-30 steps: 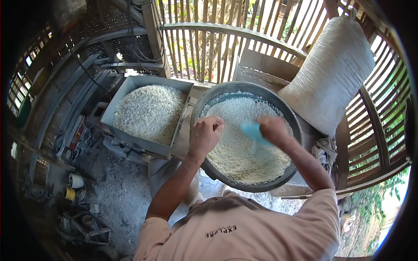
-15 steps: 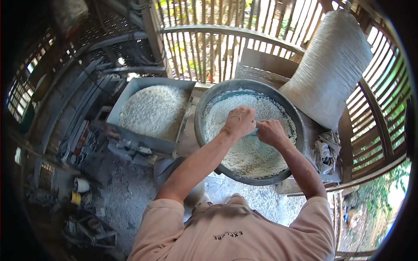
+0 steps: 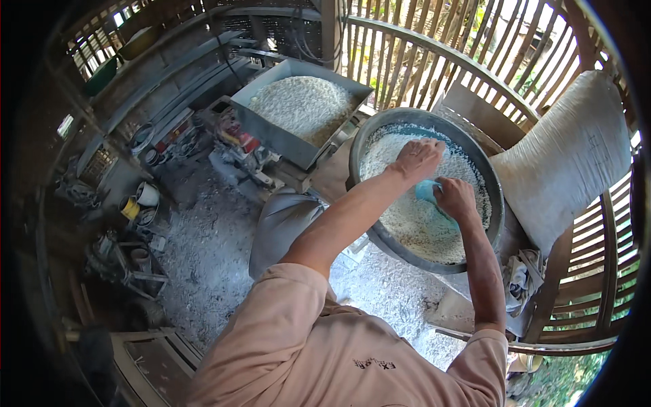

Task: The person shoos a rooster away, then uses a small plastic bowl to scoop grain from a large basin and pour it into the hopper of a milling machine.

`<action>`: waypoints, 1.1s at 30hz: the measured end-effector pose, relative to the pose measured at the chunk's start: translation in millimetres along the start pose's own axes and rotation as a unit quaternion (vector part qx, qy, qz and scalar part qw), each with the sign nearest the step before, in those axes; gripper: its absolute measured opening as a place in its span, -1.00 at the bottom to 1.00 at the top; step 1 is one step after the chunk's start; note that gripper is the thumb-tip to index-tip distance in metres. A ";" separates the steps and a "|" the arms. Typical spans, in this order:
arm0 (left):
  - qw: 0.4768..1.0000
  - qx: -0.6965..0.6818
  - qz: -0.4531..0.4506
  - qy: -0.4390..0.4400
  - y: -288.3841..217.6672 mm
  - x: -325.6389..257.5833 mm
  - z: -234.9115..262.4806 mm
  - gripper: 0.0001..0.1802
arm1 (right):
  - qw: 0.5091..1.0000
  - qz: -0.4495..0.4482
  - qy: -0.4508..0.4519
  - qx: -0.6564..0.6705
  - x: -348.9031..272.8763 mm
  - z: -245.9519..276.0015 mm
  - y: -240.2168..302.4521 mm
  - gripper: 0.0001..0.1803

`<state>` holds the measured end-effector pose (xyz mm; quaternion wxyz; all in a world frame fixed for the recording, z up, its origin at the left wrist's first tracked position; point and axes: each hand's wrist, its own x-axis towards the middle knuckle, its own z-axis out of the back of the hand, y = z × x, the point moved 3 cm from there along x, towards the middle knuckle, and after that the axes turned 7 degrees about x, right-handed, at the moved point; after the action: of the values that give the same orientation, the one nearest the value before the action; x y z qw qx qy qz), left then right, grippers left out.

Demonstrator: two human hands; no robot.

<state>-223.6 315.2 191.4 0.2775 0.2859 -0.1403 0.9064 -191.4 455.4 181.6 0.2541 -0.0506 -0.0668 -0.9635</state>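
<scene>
A wide dark round tub (image 3: 496, 224) holds loose white grains (image 3: 407, 227), heaped unevenly. My right hand (image 3: 456, 197) grips a teal plastic scoop (image 3: 426, 191) by its edge, low over the middle of the grain. Part of the scoop is hidden by that hand, so its full shape does not show. Above and left of it, my left hand (image 3: 419, 161) reaches over the far part of the tub, apart from the scoop. Its fingers are curled down; whether grain is inside them I cannot see.
Left of the tub stands a grey metal hopper (image 3: 271, 129) heaped with pale grain. A full white sack (image 3: 566, 159) leans at the right, near a crumpled cloth (image 3: 522, 278). A grey sack (image 3: 274, 227) sits below the hopper. Slatted fencing (image 3: 441, 44) encloses the far side.
My view has swung left, so the tub and hopper sit further right. My left hand has come away from the scoop; my right hand keeps hold of it.
</scene>
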 end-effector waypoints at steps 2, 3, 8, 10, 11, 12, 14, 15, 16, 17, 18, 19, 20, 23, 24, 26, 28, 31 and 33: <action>0.997 -0.037 0.049 -0.048 -8.8 7.7 7.5 -0.76 | 0.996 0.011 -0.060 0.062 -1.6 4.1 5.4 -0.79; 0.986 -0.120 0.075 -0.086 -24.1 13.6 11.1 -0.72 | 0.996 0.011 -0.061 0.059 -2.9 2.1 1.2 -0.79; 0.990 -0.129 -0.039 -0.048 -96.3 1.2 2.9 -0.65 | 0.939 0.186 -0.240 0.161 -11.5 -4.0 -12.4 -0.79; 0.984 -0.050 -0.169 -0.025 -105.9 -4.5 -4.3 -0.64 | 0.950 0.137 -0.203 0.195 -16.7 -4.8 -25.1 -0.79; 0.978 -0.064 -0.193 -0.046 -104.6 -4.1 -3.2 -0.66 | 0.951 0.120 -0.189 0.213 -17.7 -8.5 -28.3 -0.78; 0.968 -0.084 -0.224 -0.071 -106.0 0.7 -3.2 -0.68 | 0.949 0.107 -0.186 0.230 -17.3 -12.7 -34.8 -0.78; 0.962 -0.122 -0.235 -0.062 -93.9 4.6 -6.7 -0.72 | 0.936 0.096 -0.186 0.284 -13.4 -32.4 -41.6 -0.77; 0.958 -0.153 -0.235 -0.055 -87.4 7.2 -10.5 -0.76 | 0.926 0.088 -0.185 0.316 -11.6 -40.5 -47.2 -0.77; 0.966 -0.169 -0.190 -0.050 -74.3 8.5 -17.7 -0.76 | 0.920 0.088 -0.186 0.333 -7.2 -46.8 -46.7 -0.76; 0.971 -0.184 -0.148 -0.045 -65.0 11.4 -20.7 -0.76 | 0.920 0.085 -0.187 0.333 -7.7 -47.1 -48.0 -0.76; 0.976 -0.209 -0.063 -0.008 -58.9 13.3 -18.4 -0.75 | 0.939 0.090 -0.193 0.271 -7.5 -38.3 -43.7 -0.79; 0.974 -0.225 0.027 0.029 -49.6 10.7 -11.6 -0.73 | 0.951 0.100 -0.201 0.211 -6.4 -27.2 -34.0 -0.82; 0.979 -0.167 0.080 0.082 -25.2 6.5 -21.9 -0.70 | 0.967 0.138 -0.194 0.093 -1.7 -15.2 -14.0 -0.87; 0.971 0.002 0.175 0.160 12.8 0.0 -37.3 -0.71 | 0.969 0.098 -0.199 0.111 -5.9 1.7 -13.1 -0.84; 0.976 -0.036 0.171 0.130 16.9 -2.8 -33.9 -0.75 | 0.959 0.104 -0.228 0.129 -6.7 2.8 -15.0 -0.82; 0.983 -0.039 0.170 0.064 19.9 -1.3 -39.4 -0.77 | 0.966 0.059 -0.203 0.149 -4.6 2.8 -19.0 -0.80; 0.968 -0.122 0.211 0.056 6.4 10.6 -30.6 -0.77 | 0.966 0.038 -0.220 0.132 -3.8 -0.6 -29.9 -0.83; 0.975 -0.076 0.203 0.051 -14.2 14.6 -11.8 -0.79 | 0.967 0.016 -0.241 0.083 0.1 6.5 -31.6 -0.81; 0.979 -0.050 0.198 0.027 -19.2 14.1 -6.7 -0.80 | 0.971 -0.017 -0.233 0.057 -1.3 11.2 -31.1 -0.77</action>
<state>-225.0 339.4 196.3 0.1099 0.2139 -0.2316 0.9426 -205.0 484.6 189.3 0.2172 -0.2578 -0.1801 -0.9241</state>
